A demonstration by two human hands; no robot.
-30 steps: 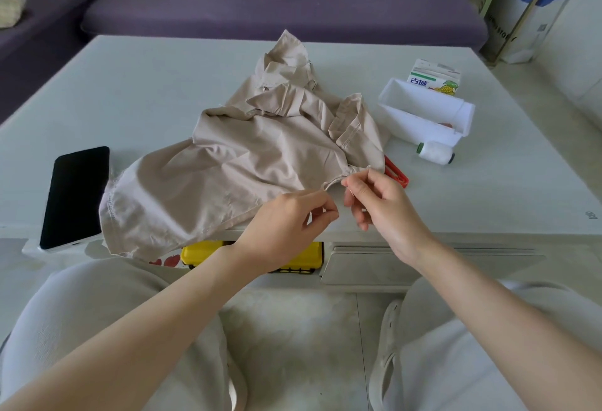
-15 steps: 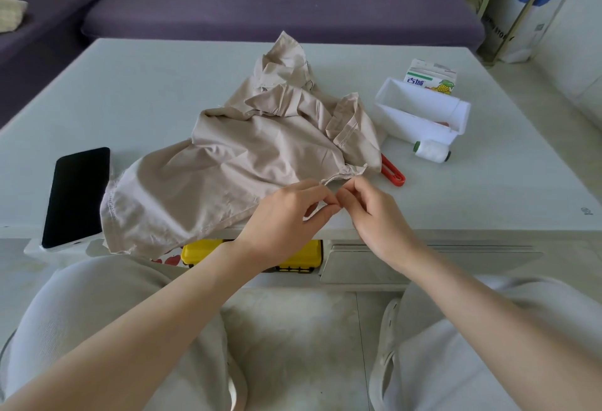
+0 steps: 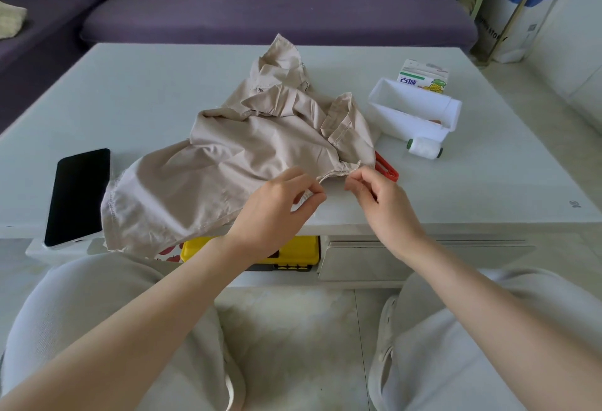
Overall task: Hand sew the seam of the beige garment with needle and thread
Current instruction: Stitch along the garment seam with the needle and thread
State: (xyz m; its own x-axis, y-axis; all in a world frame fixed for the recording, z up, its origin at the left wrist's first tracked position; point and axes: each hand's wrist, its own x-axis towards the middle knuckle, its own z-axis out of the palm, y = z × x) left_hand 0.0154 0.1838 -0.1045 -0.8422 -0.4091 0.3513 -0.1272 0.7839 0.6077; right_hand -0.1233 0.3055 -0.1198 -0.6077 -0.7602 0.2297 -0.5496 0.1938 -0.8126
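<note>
Our left hand [image 3: 277, 208] pinches the beige garment [image 3: 234, 163] at its near edge, thumb and forefinger closed on a fold of cloth. Our right hand [image 3: 382, 205] hovers just to its right, fingers curled and fingertips [image 3: 354, 183] pressed together; whether they hold anything we cannot tell. The puckered seam [image 3: 340, 173] runs between the 2 hands, from the left thumb to the right fingertips. The rest of the garment lies crumpled beyond and left of the left hand on the table [image 3: 163, 91], 1 corner hanging over the near edge. Just past the right hand a red tool [image 3: 387, 171] peeks from under the cloth. Farther beyond it to the right lie a spool of white thread [image 3: 423, 149], a white tray [image 3: 400, 120] and a carton [image 3: 423, 76]. Well left of the left hand lies a phone [image 3: 78, 195]. Below the left wrist a yellow box [image 3: 304, 249] sits under the tabletop.
</note>
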